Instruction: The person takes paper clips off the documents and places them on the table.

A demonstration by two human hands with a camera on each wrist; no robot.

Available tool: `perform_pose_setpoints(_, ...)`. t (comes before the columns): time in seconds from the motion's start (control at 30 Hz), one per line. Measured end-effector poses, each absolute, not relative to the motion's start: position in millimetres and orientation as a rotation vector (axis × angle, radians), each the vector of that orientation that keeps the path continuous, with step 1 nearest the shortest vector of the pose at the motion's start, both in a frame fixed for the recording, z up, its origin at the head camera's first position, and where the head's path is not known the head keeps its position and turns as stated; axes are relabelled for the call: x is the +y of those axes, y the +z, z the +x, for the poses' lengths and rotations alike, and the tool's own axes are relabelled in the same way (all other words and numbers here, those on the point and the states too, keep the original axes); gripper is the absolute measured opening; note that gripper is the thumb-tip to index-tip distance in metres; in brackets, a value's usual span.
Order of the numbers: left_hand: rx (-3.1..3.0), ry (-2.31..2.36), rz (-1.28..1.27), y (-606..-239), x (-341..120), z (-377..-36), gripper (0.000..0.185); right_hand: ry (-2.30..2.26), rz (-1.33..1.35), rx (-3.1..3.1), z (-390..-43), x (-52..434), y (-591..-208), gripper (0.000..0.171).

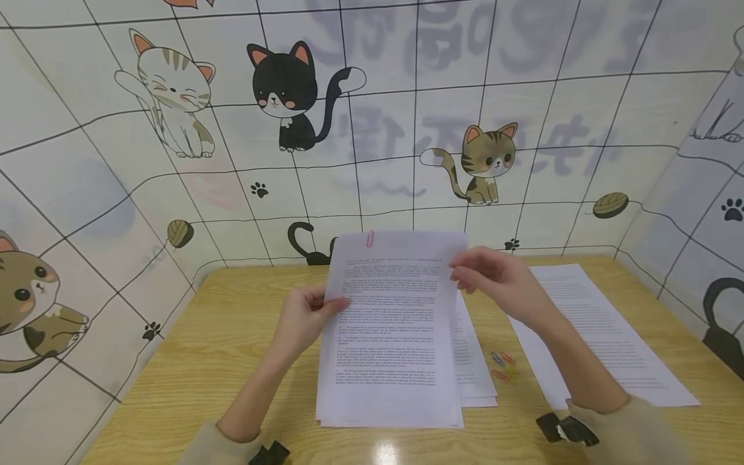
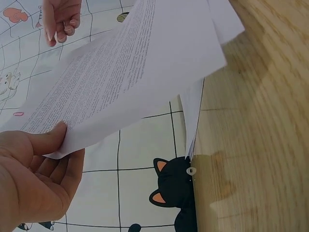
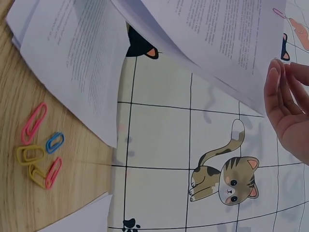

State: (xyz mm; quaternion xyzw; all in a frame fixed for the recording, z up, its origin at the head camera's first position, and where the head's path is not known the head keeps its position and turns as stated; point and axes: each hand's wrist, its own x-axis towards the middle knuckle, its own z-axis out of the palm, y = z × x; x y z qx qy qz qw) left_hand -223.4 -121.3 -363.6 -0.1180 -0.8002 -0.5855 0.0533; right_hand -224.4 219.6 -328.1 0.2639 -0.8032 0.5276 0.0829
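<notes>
My left hand (image 1: 303, 318) pinches the left edge of a stack of printed sheets (image 1: 386, 339), thumb in front and fingers behind. The sheets stand raised and tilted over the table, their lower corners slightly fanned. A pink paper clip (image 1: 370, 239) sits on their top edge, left of the middle. My right hand (image 1: 504, 283) is by the upper right edge, its fingers loosely bent. From the left wrist view, the right hand (image 2: 63, 20) shows beyond the sheets with nothing in its fingers.
Behind the raised sheets lies another printed stack (image 1: 476, 381). Several coloured paper clips (image 3: 33, 123) lie beside it on the wooden table (image 1: 192, 342). Farther right are more printed sheets (image 1: 604, 349). A wall with cat drawings (image 1: 378, 129) rises behind the table.
</notes>
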Motion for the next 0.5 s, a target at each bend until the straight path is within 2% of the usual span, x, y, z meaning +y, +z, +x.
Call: perform_pose_setpoints(0.5,-2.465,-1.520,-0.476,-365.4,-117.2,-219.4,0.011,1.670,0.817,-2.268,-228.9,191.1,-323.7,0.019)
